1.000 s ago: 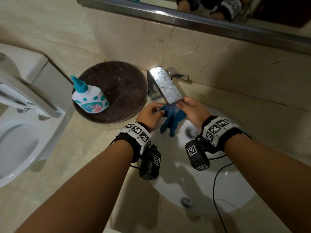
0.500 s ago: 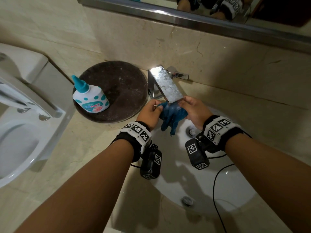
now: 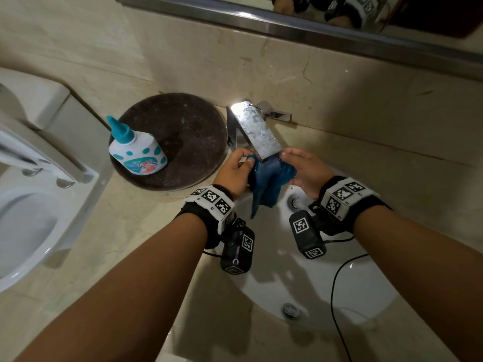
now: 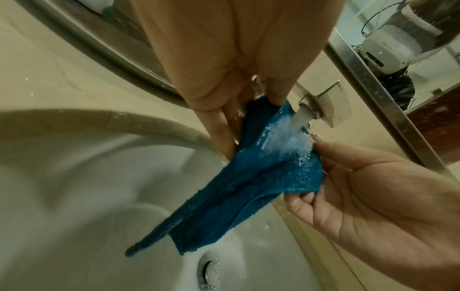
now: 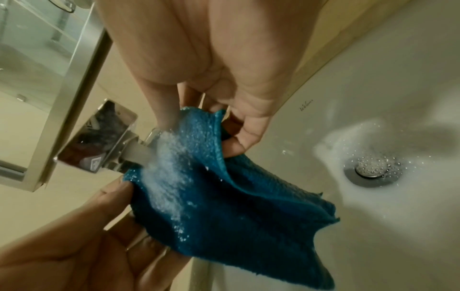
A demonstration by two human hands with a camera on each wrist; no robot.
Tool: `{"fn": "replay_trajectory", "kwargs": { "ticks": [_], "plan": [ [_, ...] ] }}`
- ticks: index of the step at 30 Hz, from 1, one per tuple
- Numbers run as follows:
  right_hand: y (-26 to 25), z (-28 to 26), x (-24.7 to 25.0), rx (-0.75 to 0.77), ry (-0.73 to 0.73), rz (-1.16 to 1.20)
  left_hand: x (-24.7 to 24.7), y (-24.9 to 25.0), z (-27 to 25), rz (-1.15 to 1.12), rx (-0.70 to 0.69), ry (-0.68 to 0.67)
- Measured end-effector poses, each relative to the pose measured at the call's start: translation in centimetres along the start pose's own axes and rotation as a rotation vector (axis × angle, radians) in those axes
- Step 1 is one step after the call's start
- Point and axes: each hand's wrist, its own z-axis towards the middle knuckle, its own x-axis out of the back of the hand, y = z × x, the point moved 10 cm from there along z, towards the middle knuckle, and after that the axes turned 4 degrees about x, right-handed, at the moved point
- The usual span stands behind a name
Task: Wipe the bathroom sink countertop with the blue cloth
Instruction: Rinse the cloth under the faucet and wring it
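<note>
The blue cloth [image 3: 269, 182] hangs over the white sink basin [image 3: 339, 288] under the chrome faucet spout [image 3: 257, 133]. Water runs from the spout onto the cloth [image 4: 261, 177], as the wrist views show. My left hand [image 3: 236, 171] pinches the cloth's left edge, and my right hand [image 3: 304, 171] pinches its right edge [image 5: 224, 196]. Both hands hold the cloth spread between them, with its lower end drooping toward the drain [image 3: 296, 202]. The beige countertop [image 3: 125, 231] surrounds the basin.
A white bottle with a teal cap [image 3: 136, 150] lies on a dark round mat [image 3: 172, 142] to the left of the faucet. A toilet [image 3: 28, 184] stands at the far left. The mirror's metal edge [image 3: 300, 24] runs along the wall. A black cable [image 3: 337, 296] trails across the basin.
The cloth has been spread wider between my hands under the spout. Both hands stay close to the faucet, shifted only slightly.
</note>
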Motion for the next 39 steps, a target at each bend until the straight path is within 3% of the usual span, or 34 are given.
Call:
{"fn": "replay_trajectory", "kwargs": {
  "ticks": [26,39],
  "plan": [
    [0.5,-0.2,-2.3,-0.09,-0.038,0.147,2.3,-1.0,0.2,-0.117,0.001,0.055],
    [0.4,0.0,-1.5,-0.076,-0.009,0.026,2.3,-0.9,0.7,-0.095,-0.028,0.065]
  ]
}}
